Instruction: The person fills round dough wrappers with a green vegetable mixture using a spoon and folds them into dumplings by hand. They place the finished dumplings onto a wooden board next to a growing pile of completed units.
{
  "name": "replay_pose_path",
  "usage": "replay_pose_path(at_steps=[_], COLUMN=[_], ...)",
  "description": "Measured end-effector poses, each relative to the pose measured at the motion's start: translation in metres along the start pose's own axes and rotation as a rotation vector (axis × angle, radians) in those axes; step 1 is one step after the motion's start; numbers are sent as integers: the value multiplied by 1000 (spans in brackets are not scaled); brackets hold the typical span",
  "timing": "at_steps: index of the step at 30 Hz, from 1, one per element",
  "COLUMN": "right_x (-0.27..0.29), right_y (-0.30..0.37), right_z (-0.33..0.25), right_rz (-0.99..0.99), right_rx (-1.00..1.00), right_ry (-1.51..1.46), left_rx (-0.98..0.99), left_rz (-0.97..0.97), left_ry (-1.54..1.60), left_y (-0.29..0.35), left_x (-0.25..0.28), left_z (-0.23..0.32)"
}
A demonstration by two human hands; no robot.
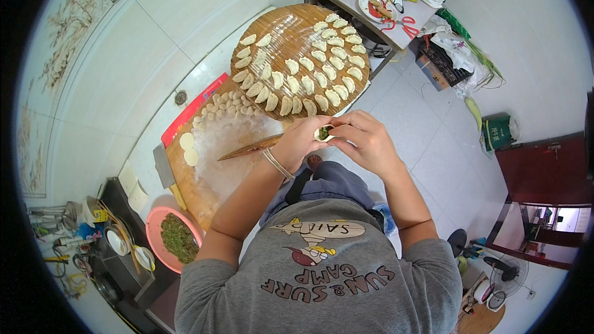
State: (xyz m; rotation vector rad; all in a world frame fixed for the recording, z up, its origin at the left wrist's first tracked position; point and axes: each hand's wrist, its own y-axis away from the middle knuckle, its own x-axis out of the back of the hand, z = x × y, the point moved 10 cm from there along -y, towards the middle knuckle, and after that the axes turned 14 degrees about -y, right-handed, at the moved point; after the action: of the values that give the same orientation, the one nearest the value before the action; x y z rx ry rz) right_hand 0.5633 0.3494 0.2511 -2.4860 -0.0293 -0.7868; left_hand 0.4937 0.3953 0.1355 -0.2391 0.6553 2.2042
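Here, left hand (303, 139), right hand (366, 142) hold open-edged wrapper (321, 136) near tray (276, 22) rim

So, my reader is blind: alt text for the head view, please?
The person's left hand and right hand hold an open, green-filled dumpling wrapper. Beyond them, shaped dumplings sit on a round brown board; leftward lie a floured cutting board, cleaver and pink bowl.
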Motion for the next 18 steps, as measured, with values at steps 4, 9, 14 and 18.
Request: replay_pose_path(at_steps=[4,9,14,18], right_x=[-2,2,6,8], right_y=[0,-3,0,-3], right_z=[4,4,18,22], right_rz=[-13,24,69,94], right_rx=[-30,-40,-195,-254], right_ry=[9,-46,-121,-114], left_rx=[6,-31,-53,-43], left_rz=[22,27,17,16], left_ry=[-14,-12,-55,-85], left_y=[4,5,5,7], left_x=[-3,-4,-4,-6], left_z=[6,10,14,17])
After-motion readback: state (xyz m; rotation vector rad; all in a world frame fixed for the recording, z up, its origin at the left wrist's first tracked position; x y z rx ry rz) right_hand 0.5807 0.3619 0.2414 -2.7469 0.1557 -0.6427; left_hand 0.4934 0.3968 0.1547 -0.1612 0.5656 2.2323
